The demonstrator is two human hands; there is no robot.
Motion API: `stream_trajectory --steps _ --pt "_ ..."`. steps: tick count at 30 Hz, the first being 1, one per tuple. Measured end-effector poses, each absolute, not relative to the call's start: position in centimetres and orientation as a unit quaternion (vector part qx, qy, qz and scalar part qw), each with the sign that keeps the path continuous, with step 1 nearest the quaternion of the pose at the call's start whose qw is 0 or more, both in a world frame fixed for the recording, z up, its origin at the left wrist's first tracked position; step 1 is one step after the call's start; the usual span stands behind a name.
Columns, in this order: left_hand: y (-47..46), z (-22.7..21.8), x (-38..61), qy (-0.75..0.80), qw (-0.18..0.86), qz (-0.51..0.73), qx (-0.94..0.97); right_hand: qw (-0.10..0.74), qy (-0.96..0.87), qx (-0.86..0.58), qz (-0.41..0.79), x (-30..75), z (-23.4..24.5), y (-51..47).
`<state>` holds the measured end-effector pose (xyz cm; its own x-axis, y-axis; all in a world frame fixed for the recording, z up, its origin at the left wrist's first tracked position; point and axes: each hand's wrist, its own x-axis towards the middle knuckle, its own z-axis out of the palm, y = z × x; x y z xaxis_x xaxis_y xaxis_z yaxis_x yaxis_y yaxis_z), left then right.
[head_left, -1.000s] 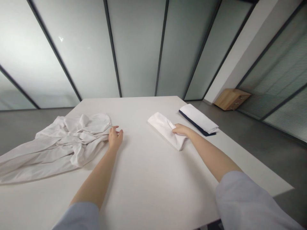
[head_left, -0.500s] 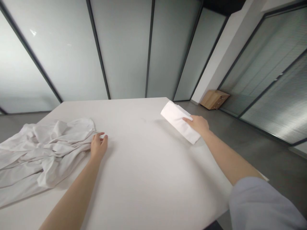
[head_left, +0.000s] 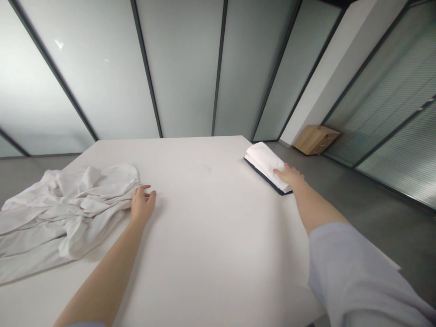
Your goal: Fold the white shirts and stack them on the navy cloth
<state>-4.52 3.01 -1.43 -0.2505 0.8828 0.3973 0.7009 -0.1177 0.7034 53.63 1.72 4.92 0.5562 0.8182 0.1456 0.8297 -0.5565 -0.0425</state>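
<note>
White table (head_left: 211,236): crumpled white cloth (head_left: 68,206) left, folded stack (head_left: 263,162) right.

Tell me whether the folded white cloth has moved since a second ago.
Yes: the folded white cloth went rightward across the table, now atop the dark-edged stack, right hand on it.

We see a smooth, matt white counter (head_left: 211,236). The crumpled cloth (head_left: 68,209) looks thin, soft and wrinkled; the folded cloth (head_left: 264,161) is smooth and matt. The glass panels (head_left: 184,68) are frosted, in dark metal-looking frames (head_left: 219,68); the cabinet (head_left: 315,139) is pale wood.
</note>
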Motion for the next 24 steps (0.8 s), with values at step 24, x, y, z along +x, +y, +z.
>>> stream_trajectory --steps 24 --pt "1.7 -1.6 -3.1 0.589 0.054 0.266 0.761 0.076 -0.778 -0.623 0.043 26.2 -0.4 0.6"
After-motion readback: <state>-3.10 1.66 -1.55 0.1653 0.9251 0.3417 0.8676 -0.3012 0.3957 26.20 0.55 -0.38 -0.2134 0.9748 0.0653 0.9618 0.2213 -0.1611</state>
